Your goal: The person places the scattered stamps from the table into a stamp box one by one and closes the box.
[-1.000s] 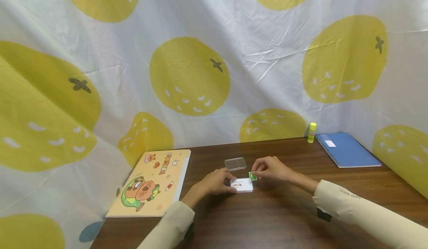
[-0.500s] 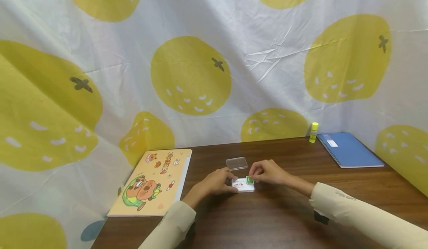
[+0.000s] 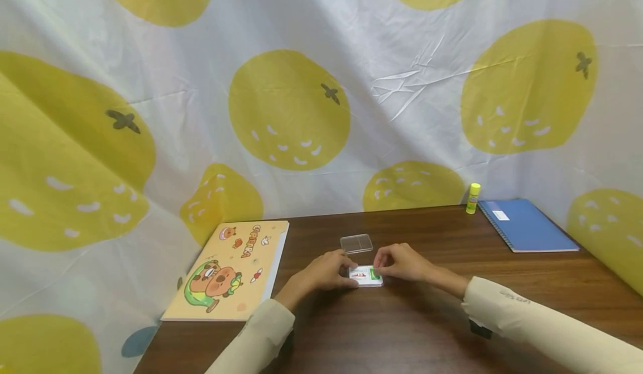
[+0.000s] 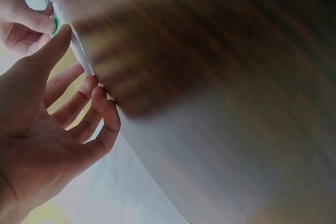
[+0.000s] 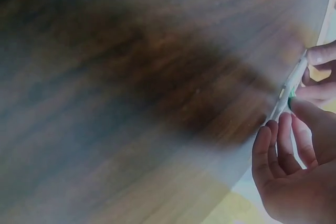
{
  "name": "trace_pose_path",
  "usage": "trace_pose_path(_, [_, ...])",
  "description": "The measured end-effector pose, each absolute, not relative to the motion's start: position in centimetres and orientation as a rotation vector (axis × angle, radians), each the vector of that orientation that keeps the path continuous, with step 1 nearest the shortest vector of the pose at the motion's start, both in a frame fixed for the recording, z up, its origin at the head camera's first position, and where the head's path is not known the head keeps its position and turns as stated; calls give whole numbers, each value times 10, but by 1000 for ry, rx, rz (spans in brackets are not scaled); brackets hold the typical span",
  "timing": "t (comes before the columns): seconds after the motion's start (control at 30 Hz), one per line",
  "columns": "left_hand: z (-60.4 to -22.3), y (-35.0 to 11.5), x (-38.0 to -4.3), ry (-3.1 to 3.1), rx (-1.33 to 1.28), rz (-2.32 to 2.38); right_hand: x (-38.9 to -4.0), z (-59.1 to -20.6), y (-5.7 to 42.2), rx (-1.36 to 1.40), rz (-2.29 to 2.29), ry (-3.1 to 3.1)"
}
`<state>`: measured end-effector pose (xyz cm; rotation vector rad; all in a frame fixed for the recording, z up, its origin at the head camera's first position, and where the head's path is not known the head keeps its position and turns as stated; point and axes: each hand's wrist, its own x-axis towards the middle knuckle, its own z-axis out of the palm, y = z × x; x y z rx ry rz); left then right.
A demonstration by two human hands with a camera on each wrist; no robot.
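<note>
A small white rectangular box (image 3: 363, 283) with a red mark on its top face lies flat on the table. My left hand (image 3: 324, 271) grips its left end between thumb and fingers; in the left wrist view the thumb (image 4: 59, 45) sits at the box edge. My right hand (image 3: 406, 262) pinches a small green square (image 3: 374, 274) with a pale border, now flat over the right end of the box. Right-hand fingertips hide part of the square. Just behind the box lies a clear plastic lid (image 3: 356, 243).
A cream folder (image 3: 226, 276) with cartoon capybaras lies to the left. At the back right, a yellow glue stick (image 3: 473, 198) stands upright next to a blue spiral notebook (image 3: 527, 226). A fruit-printed curtain (image 3: 301, 195) borders the dark wooden table (image 3: 402, 335).
The right hand has brought the green square left and down, from beside the box's upper right corner onto its right end. My left hand keeps its hold on the box.
</note>
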<state>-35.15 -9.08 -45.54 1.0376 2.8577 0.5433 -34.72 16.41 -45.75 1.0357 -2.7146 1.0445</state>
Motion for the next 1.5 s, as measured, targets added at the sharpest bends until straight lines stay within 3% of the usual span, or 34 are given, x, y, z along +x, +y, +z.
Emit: trace_pose_path(1.5, [-453, -91, -347, 2860, 1022, 554, -348, -459, 169, 1054, 989, -2710])
